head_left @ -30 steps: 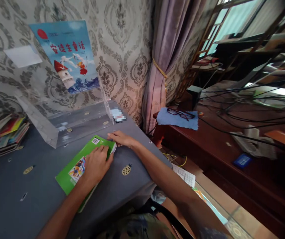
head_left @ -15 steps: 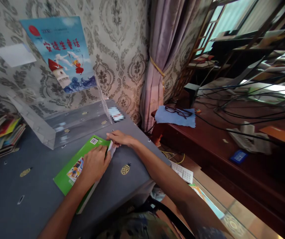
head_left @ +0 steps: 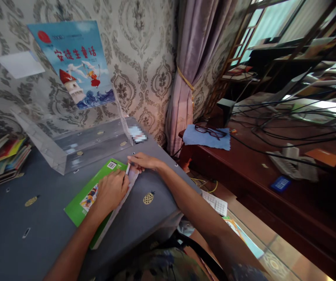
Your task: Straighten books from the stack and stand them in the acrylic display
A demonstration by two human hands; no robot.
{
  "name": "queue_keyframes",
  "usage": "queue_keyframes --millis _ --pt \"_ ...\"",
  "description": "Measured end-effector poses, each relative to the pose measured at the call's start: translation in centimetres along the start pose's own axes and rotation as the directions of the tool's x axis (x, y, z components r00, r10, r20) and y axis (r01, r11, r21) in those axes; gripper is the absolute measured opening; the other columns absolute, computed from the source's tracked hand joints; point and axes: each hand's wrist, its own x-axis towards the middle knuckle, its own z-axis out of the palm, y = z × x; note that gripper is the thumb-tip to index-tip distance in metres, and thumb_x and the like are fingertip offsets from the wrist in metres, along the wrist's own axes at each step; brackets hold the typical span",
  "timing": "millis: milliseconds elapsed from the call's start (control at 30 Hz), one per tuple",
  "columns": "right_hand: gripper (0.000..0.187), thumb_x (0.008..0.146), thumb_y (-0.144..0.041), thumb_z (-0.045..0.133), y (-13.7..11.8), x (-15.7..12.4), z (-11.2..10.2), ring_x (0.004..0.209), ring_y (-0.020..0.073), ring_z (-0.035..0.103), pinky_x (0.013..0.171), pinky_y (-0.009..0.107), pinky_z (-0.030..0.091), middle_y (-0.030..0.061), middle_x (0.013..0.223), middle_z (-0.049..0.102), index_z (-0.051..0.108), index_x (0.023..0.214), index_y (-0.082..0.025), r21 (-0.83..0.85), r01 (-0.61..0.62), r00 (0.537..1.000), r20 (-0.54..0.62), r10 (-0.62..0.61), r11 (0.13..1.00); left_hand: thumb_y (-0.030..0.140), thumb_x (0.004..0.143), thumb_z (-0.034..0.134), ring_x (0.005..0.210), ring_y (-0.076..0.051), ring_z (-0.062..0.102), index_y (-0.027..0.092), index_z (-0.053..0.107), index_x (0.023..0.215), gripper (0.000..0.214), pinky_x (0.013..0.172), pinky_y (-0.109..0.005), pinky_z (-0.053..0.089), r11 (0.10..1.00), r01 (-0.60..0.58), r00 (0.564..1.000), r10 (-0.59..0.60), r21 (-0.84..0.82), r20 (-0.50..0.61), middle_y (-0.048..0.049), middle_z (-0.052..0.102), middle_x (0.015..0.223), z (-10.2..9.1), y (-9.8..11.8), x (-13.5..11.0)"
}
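A green book (head_left: 97, 180) lies at a slant on the grey tablecloth, its barcode and a colourful picture facing up. My left hand (head_left: 113, 191) rests across it, fingers bent over the long right-hand edge and pressing it down. At the book's far right corner, my right hand (head_left: 140, 162) is closed in a pinch on a pale, thin sheet (head_left: 132, 175) that sticks out along that edge. Whether this is one page or several cannot be made out. The fingertips of the right hand are partly hidden.
A clear plastic stand (head_left: 58, 160) holds a blue picture book (head_left: 80, 66) behind the green one. Stacked books (head_left: 2, 162) sit at the left. Rightward, a dark red desk (head_left: 261, 156) carries eyeglasses (head_left: 211, 132) on a blue cloth (head_left: 191, 138), cables and a keyboard.
The pale sheet at the book's right edge now spreads farther out, with more of its length showing. My right hand has shifted slightly; my left hand stays on the book.
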Motion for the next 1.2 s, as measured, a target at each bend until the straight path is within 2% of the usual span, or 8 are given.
queue_keyframes --millis 233,367,500,633,800,1000,1100,1200 --pt "0.041 0.102 -0.048 0.044 -0.1 -0.1 -0.1 0.043 0.0084 0.051 0.04 0.016 0.039 -0.0052 0.051 0.053 0.064 0.092 -0.014 -0.035 0.013 1.0 0.006 -0.013 0.999 0.026 0.1 0.035 0.091 -0.024 0.067 0.018 0.069 0.093 0.035 0.082 -0.036 0.049 1.0 -0.002 0.999 0.001 -0.019 -0.038 -0.0105 0.072 0.099 0.2 0.3 -0.1" --pt "0.043 0.093 -0.056 0.057 -0.1 -0.2 -0.4 0.045 0.0081 0.051 0.042 0.017 0.04 -0.0051 0.056 0.055 0.064 0.096 -0.014 -0.075 0.044 0.998 0.055 -0.04 0.996 0.031 0.1 0.04 0.102 -0.029 0.065 0.017 0.068 0.105 0.032 0.08 -0.038 0.051 1.0 -0.011 0.999 0.012 0.012 -0.05 -0.0124 0.07 0.108 0.8 1.0 -0.4" --pt "0.045 0.081 -0.043 0.075 0.8 0.0 -0.5 0.048 0.0073 0.048 0.046 0.017 0.039 -0.0084 0.058 0.053 0.061 0.113 -0.014 -0.037 0.114 0.989 0.103 -0.109 0.993 0.038 0.099 0.044 0.11 -0.03 0.062 0.016 0.065 0.118 0.035 0.078 -0.037 0.053 0.998 0.001 0.998 0.003 0.057 -0.065 -0.0126 0.068 0.119 1.7 1.1 -0.7" --pt "0.033 0.083 -0.025 0.069 1.7 0.8 -0.1 0.048 0.0069 0.041 0.049 0.017 0.035 -0.0114 0.055 0.044 0.061 0.113 -0.013 -0.077 0.178 0.984 0.044 -0.175 0.981 0.044 0.098 0.048 0.119 -0.03 0.059 0.017 0.062 0.126 0.041 0.088 -0.039 0.053 0.999 -0.034 0.996 0.035 0.007 -0.077 -0.0128 0.064 0.13 2.0 -0.2 -1.4" --pt "0.021 0.085 -0.021 0.064 0.9 2.8 0.2 0.056 0.0092 0.045 0.059 0.021 0.038 -0.0073 0.061 0.05 0.067 0.104 -0.013 -0.414 0.161 0.958 -0.152 -0.242 0.896 0.046 0.1 0.045 0.124 -0.029 0.056 0.018 0.061 0.131 0.044 0.104 -0.046 0.046 0.991 -0.091 0.995 0.085 -0.096 -0.06 -0.0126 0.06 0.139 2.4 -3.0 -2.8" --pt "0.016 0.085 -0.015 0.061 -0.8 7.1 0.4 0.073 0.0127 0.054 0.073 0.024 0.04 0.0004 0.08 0.063 0.072 0.098 -0.014 -0.515 0.169 0.942 -0.166 -0.29 0.841 0.054 0.095 0.052 0.141 -0.028 0.042 0.024 0.052 0.142 0.056 0.116 -0.049 0.034 0.934 -0.246 0.963 0.265 -0.258 0.043 -0.0115 0.047 0.152 2.5 -6.1 -4.7" --pt "0.016 0.087 -0.016 0.06 -1.0 8.6 0.6 0.077 0.0141 0.056 0.075 0.024 0.04 0.0026 0.084 0.066 0.073 0.095 -0.013 -0.551 0.179 0.937 -0.156 -0.311 0.815 0.056 0.088 0.063 0.146 -0.029 0.035 0.027 0.045 0.147 0.069 0.119 -0.048 0.03 0.907 -0.311 0.928 0.354 -0.285 0.114 -0.0107 0.04 0.158 2.3 -6.7 -5.7" --pt "0.017 0.089 -0.017 0.059 -0.9 9.4 0.9 0.081 0.015 0.058 0.078 0.025 0.04 0.0036 0.089 0.068 0.073 0.098 -0.014 -0.58 0.192 0.929 -0.153 -0.337 0.792 0.051 0.088 0.065 0.148 -0.029 0.03 0.026 0.038 0.151 0.074 0.121 -0.051 0.026 0.909 -0.341 0.92 0.375 -0.239 0.117 -0.0111 0.036 0.16 2.5 -6.6 -6.4"
